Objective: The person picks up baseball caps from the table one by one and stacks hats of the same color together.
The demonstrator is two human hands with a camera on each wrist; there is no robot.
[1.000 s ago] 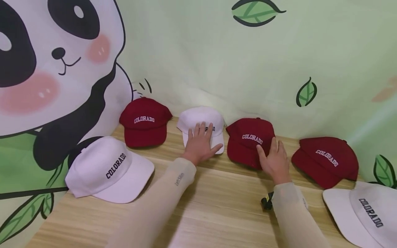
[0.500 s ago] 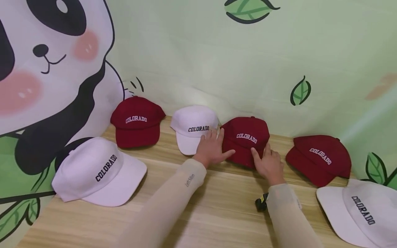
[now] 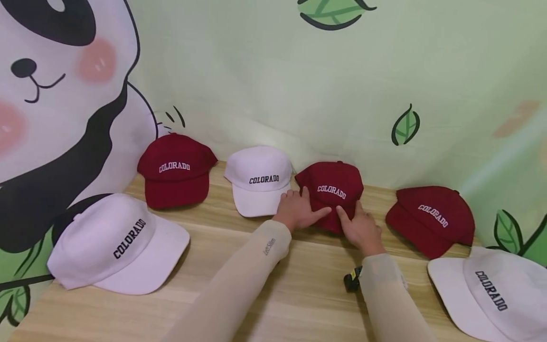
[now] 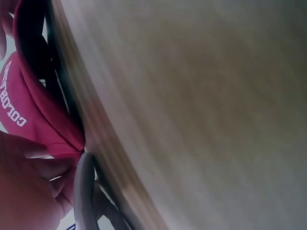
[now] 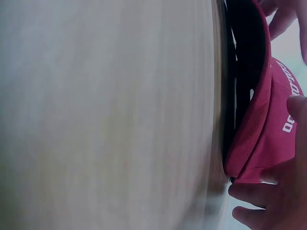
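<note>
In the head view a dark red baseball cap (image 3: 337, 175) with white COLORADO lettering stands in the back row, brim toward me. My left hand (image 3: 297, 209) grips the left side of its brim, thumb lying over the top. From the other side my right hand (image 3: 363, 232) holds the right edge, its thumb also on the brim. Both wrist views show the cap's raised, arched brim and dark underside, with fingers at its edges. A white cap (image 3: 259, 164) sits just left of my left hand, its brim (image 4: 85, 191) close beside the fingers in the left wrist view.
Another red cap (image 3: 176, 172) stands at the back left, and a white one (image 3: 115, 247) in front of it. On the right are a red cap (image 3: 433, 218) and a white cap (image 3: 504, 289). Behind the wooden table (image 3: 239, 256) hangs a green panda backdrop (image 3: 239, 71).
My left hand has left the white cap's front and moved right to the red cap's brim. My right hand has slid from that cap's side down to the brim. The view has swung right.
</note>
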